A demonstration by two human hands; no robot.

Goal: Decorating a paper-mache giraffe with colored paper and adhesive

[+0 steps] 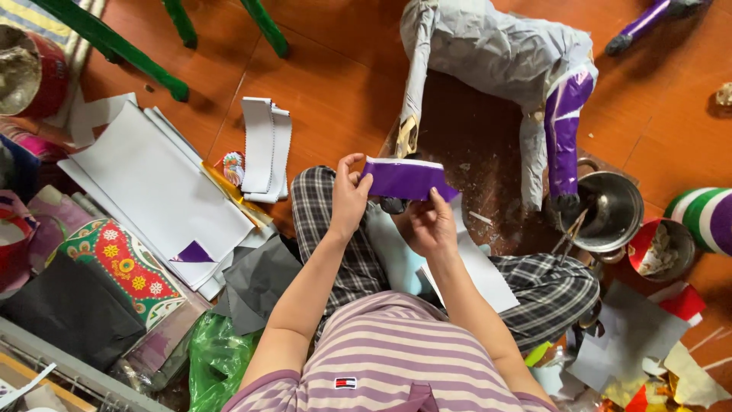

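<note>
Holding a strip of purple paper (406, 180) up between both hands, we are sitting cross-legged on the orange wooden floor (335, 84). Our left hand (349, 197) is pinching the strip's left end with thumb and fingers closed on it, and our right hand (432, 223) is gripping its lower right edge from beneath, fingers curled shut on the paper. The strip is hanging in the air above our knees, just in front of a grey papier-mâché animal figure (496, 53).

Judging from how things lie, the covering work is looking only partly done: one leg of the figure (566, 130) is already wearing shiny purple paper, while the body and the other visible leg (412, 84) are showing bare grey. A white sheet (476, 267) is lying across our lap under the hands.

Around us the floor is crowded. To our left, a stack of white sheets (152, 191) is lying with a small purple offcut (194, 252) on it, beside folded white strips (267, 145), grey paper (255, 282) and a patterned red and green piece (126, 267). To our right, a metal pot (606, 210) is standing near a red bowl (659, 248), seemingly of paste, and a green and white striped roll (705, 217). Green legs of some furniture (107, 42) are showing at the top, and paper scraps (671, 366) are piling up at the lower right.
</note>
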